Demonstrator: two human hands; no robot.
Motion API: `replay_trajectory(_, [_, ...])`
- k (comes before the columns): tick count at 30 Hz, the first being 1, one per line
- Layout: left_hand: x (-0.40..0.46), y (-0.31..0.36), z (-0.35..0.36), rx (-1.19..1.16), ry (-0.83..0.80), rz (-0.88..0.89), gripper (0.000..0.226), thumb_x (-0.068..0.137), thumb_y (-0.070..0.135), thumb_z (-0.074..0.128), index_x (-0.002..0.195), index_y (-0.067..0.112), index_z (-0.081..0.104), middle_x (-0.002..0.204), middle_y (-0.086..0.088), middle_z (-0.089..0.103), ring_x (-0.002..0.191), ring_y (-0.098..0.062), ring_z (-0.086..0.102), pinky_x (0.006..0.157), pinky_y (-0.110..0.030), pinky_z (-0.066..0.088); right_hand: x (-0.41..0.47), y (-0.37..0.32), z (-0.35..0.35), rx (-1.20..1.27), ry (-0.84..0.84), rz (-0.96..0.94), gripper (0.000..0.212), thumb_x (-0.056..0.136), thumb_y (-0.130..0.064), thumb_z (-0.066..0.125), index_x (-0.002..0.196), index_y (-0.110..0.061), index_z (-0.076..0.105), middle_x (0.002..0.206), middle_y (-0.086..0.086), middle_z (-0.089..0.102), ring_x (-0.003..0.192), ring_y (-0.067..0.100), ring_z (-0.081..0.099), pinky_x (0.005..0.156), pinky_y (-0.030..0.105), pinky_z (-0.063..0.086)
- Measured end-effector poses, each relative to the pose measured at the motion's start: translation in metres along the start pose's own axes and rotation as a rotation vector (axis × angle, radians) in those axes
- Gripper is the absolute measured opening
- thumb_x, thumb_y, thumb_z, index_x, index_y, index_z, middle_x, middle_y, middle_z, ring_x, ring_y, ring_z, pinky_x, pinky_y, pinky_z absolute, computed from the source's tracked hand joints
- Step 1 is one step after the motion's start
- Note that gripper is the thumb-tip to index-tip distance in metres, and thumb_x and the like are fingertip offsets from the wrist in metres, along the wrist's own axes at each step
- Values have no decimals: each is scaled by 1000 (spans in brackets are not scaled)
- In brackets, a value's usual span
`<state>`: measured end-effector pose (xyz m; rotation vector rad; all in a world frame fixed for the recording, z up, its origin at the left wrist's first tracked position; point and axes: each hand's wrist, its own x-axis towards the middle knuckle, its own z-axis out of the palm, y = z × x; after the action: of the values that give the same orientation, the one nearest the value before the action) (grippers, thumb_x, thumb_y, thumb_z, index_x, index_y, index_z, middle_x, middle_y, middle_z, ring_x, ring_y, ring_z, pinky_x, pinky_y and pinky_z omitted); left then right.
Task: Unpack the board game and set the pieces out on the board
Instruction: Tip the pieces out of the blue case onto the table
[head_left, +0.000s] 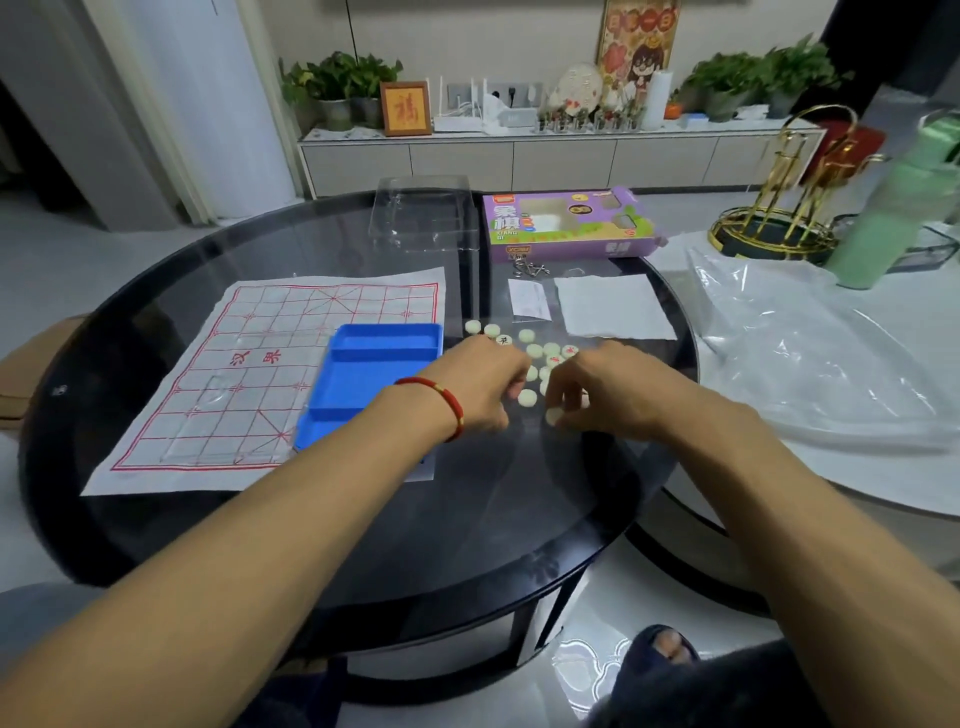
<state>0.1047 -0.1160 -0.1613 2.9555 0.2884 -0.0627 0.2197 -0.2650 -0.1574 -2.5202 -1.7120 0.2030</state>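
Left hand (485, 384): over the dark round tabletop (467, 519), just right of the blue tray (363, 374); fingers curled down among the pieces, but whether they pinch one I cannot tell.
Right hand (597, 389): beside the left, fingers bent downward; a pale round piece (554, 415) sits right at the fingertips, touching them, grip unclear.
Pieces (535, 351): small pale discs scattered on the tabletop between and just beyond both hands, a few showing red or black characters; one lies in the gap between the hands.
Board (249, 364): a paper sheet with a red grid, spread flat to the left, the tray overlapping its right edge; no pieces on it.
Box (566, 223): purple, lying at the far side, a clear plastic lid (423, 218) to its left.
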Motion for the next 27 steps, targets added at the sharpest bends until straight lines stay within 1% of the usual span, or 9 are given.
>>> replay_trajectory(4, [-25,-10,4,-68,220,-1,6,88,22,66,91,22,61,95,1,63,95,-18,55,77,-32,48,1,-3,-1,-20,90,-54,18,89,-39,74,103,-29,73,98,-9,71,81,12,57,73,36,55])
replay_trajectory(6, [-45,-25,4,-123,330,-66,8,89,24,64,97,22,65,97,1,64,95,-17,52,83,-35,49,4,-16,-1,11,165,-83,12,92,-37,70,97,-27,74,93,-7,73,78,14,60,70,35,55])
replay_trajectory(8, [-68,-48,1,-134,388,-180,12,89,21,63,101,21,66,98,1,63,92,-15,49,85,-34,46,9,-36,-1,65,231,-67,17,94,-39,64,94,-24,74,88,-3,72,79,19,64,69,36,55])
replay_trajectory(12, [-106,-97,-9,-51,411,-453,32,90,19,63,122,19,59,108,-2,65,105,-21,52,90,-38,48,32,-82,7,128,284,88,32,98,-49,56,87,-21,66,82,-1,67,78,21,60,67,34,51])
replay_trajectory(14, [-121,-111,-10,-39,439,-530,39,91,20,63,129,22,54,111,-1,65,108,-21,53,90,-40,49,48,-103,12,125,287,179,35,97,-51,56,94,-19,68,87,2,67,84,26,64,68,34,50])
replay_trajectory(16, [-132,-118,-6,-55,459,-586,42,91,21,63,132,24,51,115,0,64,110,-20,52,92,-39,49,61,-119,14,68,252,275,34,97,-49,55,102,-17,65,94,5,62,93,29,65,68,33,42])
replay_trajectory(19, [-138,-122,1,-107,421,-655,47,92,24,64,136,25,48,125,-2,61,120,-22,49,100,-41,47,73,-130,18,11,166,340,25,93,-36,59,109,-16,63,104,6,65,95,29,64,67,32,38])
replay_trajectory(22, [-139,-123,5,-118,409,-655,49,93,27,63,139,26,46,133,-2,57,125,-22,46,105,-43,44,80,-130,22,97,104,355,20,87,-26,63,103,-15,60,102,7,64,91,30,62,67,32,41])
replay_trajectory(27, [-145,-127,-3,-132,464,-681,49,93,30,60,140,26,46,135,-2,55,128,-25,42,107,-45,38,86,-124,17,373,212,378,19,88,-24,59,83,-5,59,77,8,65,70,28,65,63,36,57])
